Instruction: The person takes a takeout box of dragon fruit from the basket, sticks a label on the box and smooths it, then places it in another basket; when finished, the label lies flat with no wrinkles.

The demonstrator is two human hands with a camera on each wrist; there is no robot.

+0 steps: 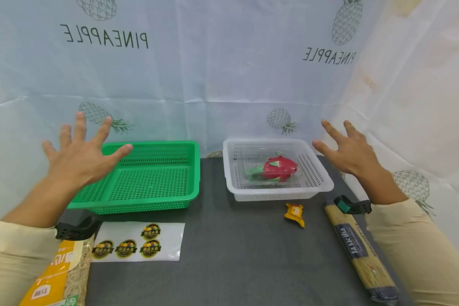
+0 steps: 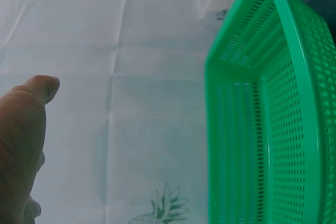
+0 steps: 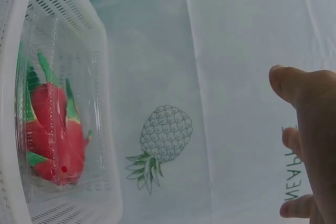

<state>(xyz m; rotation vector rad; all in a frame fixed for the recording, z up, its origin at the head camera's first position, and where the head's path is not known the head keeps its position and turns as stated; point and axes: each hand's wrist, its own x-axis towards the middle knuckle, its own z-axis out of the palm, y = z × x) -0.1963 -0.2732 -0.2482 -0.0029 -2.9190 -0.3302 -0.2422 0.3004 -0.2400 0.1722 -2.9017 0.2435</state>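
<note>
My left hand point(image 1: 78, 159) is spread in the air over the left side of a green plastic basket point(image 1: 196, 178), holding nothing. In the left wrist view its thumb point(image 2: 44, 88) shows apart from that basket point(image 2: 310, 129). On the other side, my right hand point(image 1: 349, 148) hovers with fingers spread, just right of a white plastic basket point(image 1: 245, 194). A clear plastic box with a red dragon fruit point(image 1: 281, 168) lies inside the white basket. The right wrist view shows the dragon fruit point(image 3: 58, 135) through the clear plastic, and the right hand point(image 3: 315, 124) well apart from it.
A sheet of round stickers point(image 1: 126, 242) lies before the green basket, beside a noodle package point(image 1: 61, 276) partly under the left arm. A small yellow packet point(image 1: 295, 214) sits before the white basket. A pack of la sicilia pasta point(image 1: 359, 250) lies by the right arm. Pineapple-printed cloth hangs behind.
</note>
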